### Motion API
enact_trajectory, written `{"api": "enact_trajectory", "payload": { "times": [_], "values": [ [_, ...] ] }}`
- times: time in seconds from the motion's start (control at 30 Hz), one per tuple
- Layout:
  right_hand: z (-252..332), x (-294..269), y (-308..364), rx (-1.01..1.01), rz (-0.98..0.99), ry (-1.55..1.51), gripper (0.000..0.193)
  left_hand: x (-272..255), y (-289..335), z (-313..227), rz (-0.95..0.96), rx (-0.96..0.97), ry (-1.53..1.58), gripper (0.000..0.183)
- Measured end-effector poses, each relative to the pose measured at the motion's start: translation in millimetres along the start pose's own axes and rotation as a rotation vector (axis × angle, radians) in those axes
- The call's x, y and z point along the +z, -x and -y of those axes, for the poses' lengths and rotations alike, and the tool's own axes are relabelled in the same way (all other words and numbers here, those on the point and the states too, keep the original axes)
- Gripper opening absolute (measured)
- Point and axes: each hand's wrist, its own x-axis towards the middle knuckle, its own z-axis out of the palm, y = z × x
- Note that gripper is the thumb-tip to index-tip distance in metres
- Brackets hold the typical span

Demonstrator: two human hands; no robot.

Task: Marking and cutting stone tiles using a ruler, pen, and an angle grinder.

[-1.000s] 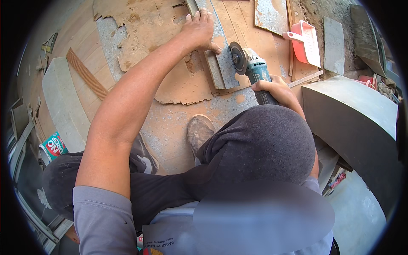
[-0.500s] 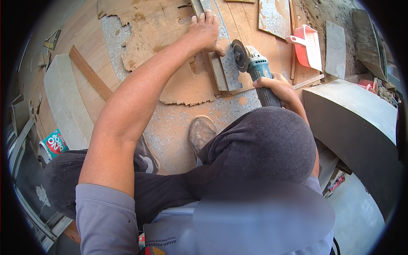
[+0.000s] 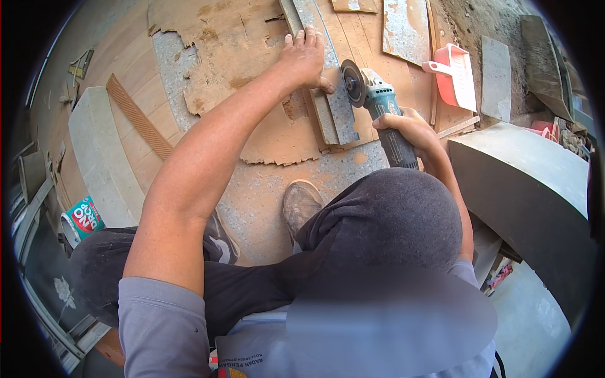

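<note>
My left hand (image 3: 304, 58) lies with its fingers spread on a long grey-speckled strip (image 3: 343, 116), which has a raised ledge along its left side. The thumb points right across the strip. My right hand (image 3: 409, 129) is wrapped round the dark body of a teal angle grinder (image 3: 384, 104). Its round cutting disc (image 3: 353, 83) stands on edge at the strip's right side; whether it touches or spins I cannot tell. Under the strip lies a worn wooden board (image 3: 252, 135) with a ragged near edge.
A pink-and-white dustpan (image 3: 455, 79) lies to the right, near a speckled board (image 3: 404, 31). A curved grey block (image 3: 510, 151) stands beside my right arm. At left are a pale plank (image 3: 101, 151), a brown ribbed strip (image 3: 135, 114) and a teal-and-red can (image 3: 82, 218).
The view has shifted slightly, so the scene sits lower. The grinder's disc has moved a little farther away from me along the strip's edge. My left hand keeps its place on the strip.
</note>
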Motion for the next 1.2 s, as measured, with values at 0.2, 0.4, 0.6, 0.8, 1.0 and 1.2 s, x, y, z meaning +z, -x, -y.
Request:
{"api": "enact_trajectory", "payload": {
  "times": [0.2,0.4,0.6,0.8,1.0,1.2],
  "values": [
    [3.9,-3.9,-11.8,-0.004,0.051,-0.053,0.049,-0.3,-0.6,1.0,0.016,0.003,0.004,0.150],
    [5.6,-6.2,-24.7,-0.012,0.063,-0.048,0.049,4.1,-2.4,4.7,-0.010,0.019,0.037,0.153],
    [11.6,-7.1,-30.4,-0.032,0.054,-0.065,0.052,4.2,-1.9,4.5,-0.019,0.025,0.058,0.153],
    [20.2,-7.7,-37.1,-0.046,0.056,-0.065,0.053,3.9,-1.8,6.6,-0.017,0.030,0.057,0.153],
    [29.4,-9.4,-42.6,-0.069,0.043,-0.061,0.053,2.6,0.3,5.3,-0.023,0.024,0.036,0.147],
    [30.6,-11.6,-58.3,-0.088,0.030,-0.084,0.060,0.7,0.8,2.9,0.010,0.017,0.048,0.149]
  ]
}}
